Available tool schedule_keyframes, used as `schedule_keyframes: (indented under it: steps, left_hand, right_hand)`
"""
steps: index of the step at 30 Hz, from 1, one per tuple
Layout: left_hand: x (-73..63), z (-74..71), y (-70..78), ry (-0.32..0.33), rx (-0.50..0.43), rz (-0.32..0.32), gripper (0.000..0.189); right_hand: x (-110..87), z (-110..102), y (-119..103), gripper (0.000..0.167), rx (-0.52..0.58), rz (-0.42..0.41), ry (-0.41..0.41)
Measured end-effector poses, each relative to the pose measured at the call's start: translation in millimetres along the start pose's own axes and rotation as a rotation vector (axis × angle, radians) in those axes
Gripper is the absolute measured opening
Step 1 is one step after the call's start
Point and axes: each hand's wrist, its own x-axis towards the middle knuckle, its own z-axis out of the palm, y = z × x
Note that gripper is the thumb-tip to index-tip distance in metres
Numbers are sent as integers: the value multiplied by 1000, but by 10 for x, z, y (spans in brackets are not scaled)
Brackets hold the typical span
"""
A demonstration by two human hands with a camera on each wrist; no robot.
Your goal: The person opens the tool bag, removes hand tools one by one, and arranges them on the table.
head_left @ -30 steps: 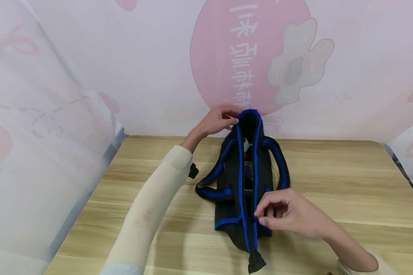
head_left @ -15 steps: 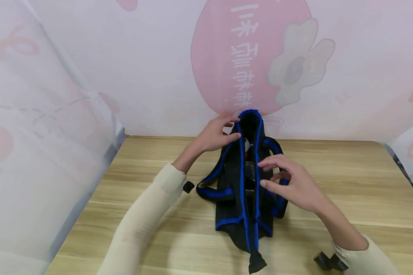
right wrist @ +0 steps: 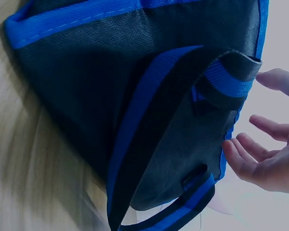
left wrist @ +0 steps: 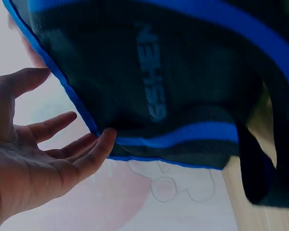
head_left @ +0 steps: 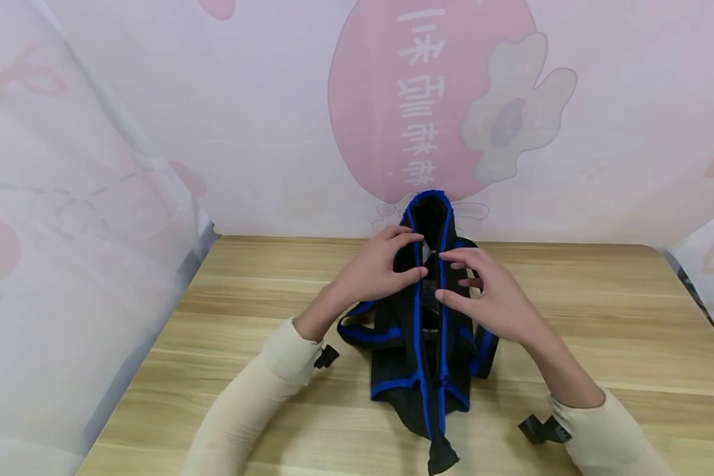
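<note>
A black tool bag (head_left: pixel 393 367) with blue trim stands lengthwise on the table, its long top slit parted. Within the slit, something pale (head_left: pixel 426 252) shows, too small to name. My left hand (head_left: pixel 371 268) is at the left rim of the opening, thumb and fingers spread; in the left wrist view one fingertip touches the side of the bag (left wrist: pixel 183 62). Across the gap, my right hand (head_left: pixel 494 301) is at the right rim with loosely bent fingers. The right wrist view has its fingertips at the blue edge, near a carrying strap (right wrist: pixel 144 115).
The wooden table (head_left: pixel 601 317) extends on both sides of the bag. A pale printed cloth (head_left: pixel 262 119) hangs behind it. Small black clips (head_left: pixel 538 430) sit by the cuffs. The bag's dark end tab (head_left: pixel 442 456) points toward me.
My right hand has moved from the near end of the slit up to its middle. The left hand has come down from the far end, along the rim. The bag stays in place.
</note>
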Motion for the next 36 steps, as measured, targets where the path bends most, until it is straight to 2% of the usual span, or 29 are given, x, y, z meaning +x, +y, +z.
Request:
schedule_keyframes:
  steps: [5, 14, 19, 27, 31, 36]
  left_hand:
    - [-131, 39, 115, -11, 8, -28, 63]
    - [-281, 100, 211, -21, 3, -56, 60]
    - [-328, 150, 265, -9, -14, -67, 64]
    - [-344, 203, 308, 44, -57, -136, 62]
    - [-347, 181, 270, 52, -61, -117, 55]
    - [-372, 110, 205, 14, -44, -76, 51]
  right_hand:
    - [54, 23, -18, 55, -44, 39, -32]
    - [63, 50, -1, 50, -67, 50, -55]
    - [34, 27, -25, 50, -67, 61, -83]
    - [-27, -97, -63, 46, -83, 69, -111]
    - [-36, -144, -64, 46, -91, 90, -127]
    - [-79, -235, -65, 53, -121, 145, -142]
